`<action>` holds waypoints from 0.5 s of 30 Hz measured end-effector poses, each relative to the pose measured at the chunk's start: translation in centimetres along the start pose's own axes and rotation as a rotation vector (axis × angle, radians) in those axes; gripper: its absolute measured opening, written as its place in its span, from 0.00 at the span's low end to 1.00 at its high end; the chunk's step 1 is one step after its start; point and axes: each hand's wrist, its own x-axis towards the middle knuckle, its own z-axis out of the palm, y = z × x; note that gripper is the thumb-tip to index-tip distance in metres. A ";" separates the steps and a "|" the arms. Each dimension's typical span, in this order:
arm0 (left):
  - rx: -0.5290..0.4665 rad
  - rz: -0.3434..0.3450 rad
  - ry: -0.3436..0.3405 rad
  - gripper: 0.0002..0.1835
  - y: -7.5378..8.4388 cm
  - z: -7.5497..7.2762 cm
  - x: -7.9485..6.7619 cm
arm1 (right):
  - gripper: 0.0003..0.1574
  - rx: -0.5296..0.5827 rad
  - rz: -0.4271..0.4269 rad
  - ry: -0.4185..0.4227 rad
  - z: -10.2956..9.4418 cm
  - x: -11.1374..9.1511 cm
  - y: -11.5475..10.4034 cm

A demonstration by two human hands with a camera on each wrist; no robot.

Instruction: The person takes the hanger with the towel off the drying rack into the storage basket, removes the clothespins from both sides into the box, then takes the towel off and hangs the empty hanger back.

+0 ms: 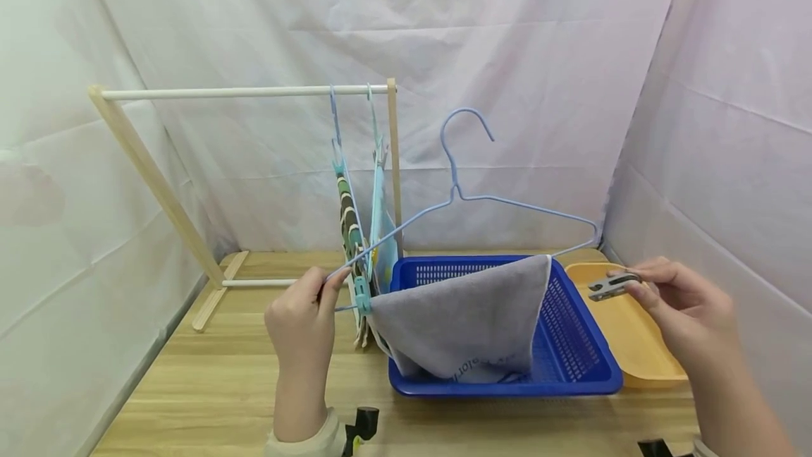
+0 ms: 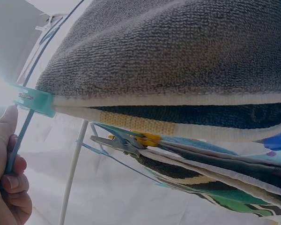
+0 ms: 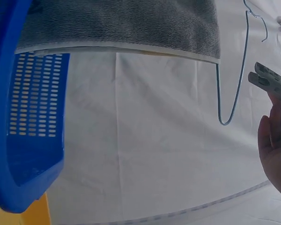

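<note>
My left hand [image 1: 303, 312] grips the left corner of a light blue wire hanger [image 1: 526, 204], holding it up in front of the rack. A grey towel [image 1: 469, 316] hangs folded over the hanger's lower bar. A teal clothespin [image 1: 361, 295] clips the towel's left end to the bar, close to my left thumb; it also shows as a teal clothespin [image 2: 37, 99] in the left wrist view. My right hand [image 1: 688, 305] pinches a grey clothespin [image 1: 614, 286] between thumb and fingers, to the right of the hanger. The towel's right end carries no clip.
Below the towel stands a blue perforated basket [image 1: 507, 390], with a yellow tray [image 1: 653, 372] to its right. On the wooden rack [image 1: 158, 175] behind, a striped cloth [image 1: 349, 217] and a light blue cloth [image 1: 384, 231] hang from hangers near the right post.
</note>
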 end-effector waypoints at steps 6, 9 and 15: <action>-0.002 0.006 -0.001 0.27 0.0 0.0 0.0 | 0.08 -0.144 0.150 0.061 -1.2 -1.5 0.6; 0.000 0.013 -0.001 0.26 0.0 0.0 0.0 | 0.08 -0.215 0.207 0.060 -1.6 -2.0 0.9; -0.008 0.017 -0.008 0.27 0.1 0.1 0.0 | 0.09 -0.389 0.307 0.102 -2.6 -2.8 1.6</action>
